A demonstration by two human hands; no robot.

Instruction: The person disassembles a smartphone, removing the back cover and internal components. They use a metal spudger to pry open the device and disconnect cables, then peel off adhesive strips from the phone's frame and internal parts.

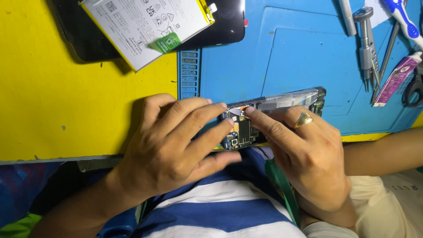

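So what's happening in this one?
A person holds an opened phone at the edge of a blue work mat, its circuit board exposed. The left hand steadies the phone's end while the right hand, wearing a ring, presses a fingertip onto a small part near the board's top. A white battery lies on a dark panel on the yellow table. Screwdrivers and tweezers sit at the mat's far corner.

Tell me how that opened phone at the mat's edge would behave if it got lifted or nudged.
The opened phone looks thin and flat, so it would probably slide rather than roll. Its exposed circuit board suggests it is fragile inside. It overhangs the blue mat toward the lap, steadied by the left hand and right hand, so it might tip if released.
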